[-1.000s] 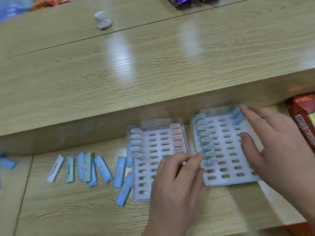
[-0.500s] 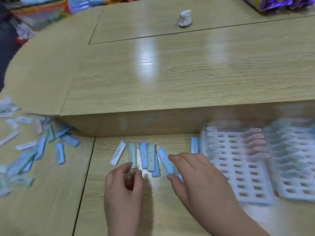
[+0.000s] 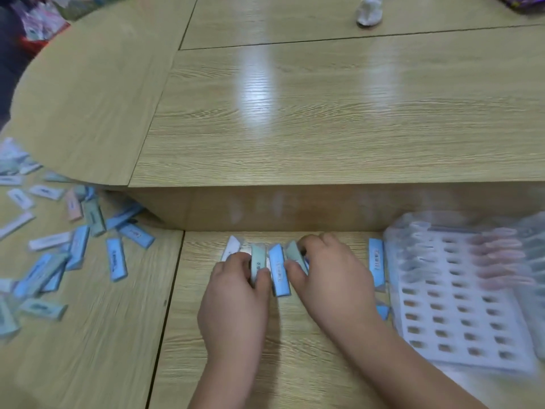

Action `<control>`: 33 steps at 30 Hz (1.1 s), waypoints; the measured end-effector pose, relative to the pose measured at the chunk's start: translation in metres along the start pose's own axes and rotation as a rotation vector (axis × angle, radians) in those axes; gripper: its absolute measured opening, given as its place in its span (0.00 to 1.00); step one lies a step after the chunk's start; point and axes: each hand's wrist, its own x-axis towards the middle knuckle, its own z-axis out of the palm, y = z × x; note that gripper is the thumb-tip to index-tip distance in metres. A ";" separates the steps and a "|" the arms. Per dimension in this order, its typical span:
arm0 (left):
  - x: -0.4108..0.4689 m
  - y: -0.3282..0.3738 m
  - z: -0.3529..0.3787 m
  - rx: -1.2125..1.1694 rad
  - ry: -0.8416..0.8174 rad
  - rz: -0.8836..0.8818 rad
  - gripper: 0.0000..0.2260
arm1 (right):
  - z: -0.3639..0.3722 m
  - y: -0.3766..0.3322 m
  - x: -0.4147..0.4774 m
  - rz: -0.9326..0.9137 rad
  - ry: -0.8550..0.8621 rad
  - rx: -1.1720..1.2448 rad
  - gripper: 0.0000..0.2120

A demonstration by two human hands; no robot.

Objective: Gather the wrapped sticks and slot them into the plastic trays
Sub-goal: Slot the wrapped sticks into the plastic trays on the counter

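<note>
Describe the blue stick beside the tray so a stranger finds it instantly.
Find the white plastic tray on the right. Along its left edge, near the far corner, lies a blue wrapped stick, beyond the right hand. Unlike the gathered sticks, it lies alone, untouched.

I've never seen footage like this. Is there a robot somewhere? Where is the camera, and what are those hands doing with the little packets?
There is no robot. These are a person's two bare hands, filmed by one camera worn on the head and looking down. On the lower wooden desk lies a short row of wrapped sticks. The left hand pinches a pale green stick. The right hand pinches a grey-green stick. A blue stick lies between them. At the right sits a white plastic tray with many empty slots. A loose pile of sticks lies at the left.
</note>
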 end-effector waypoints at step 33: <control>-0.168 0.195 0.067 -0.380 -0.498 0.409 0.09 | -0.187 0.278 -0.135 0.245 0.277 0.740 0.11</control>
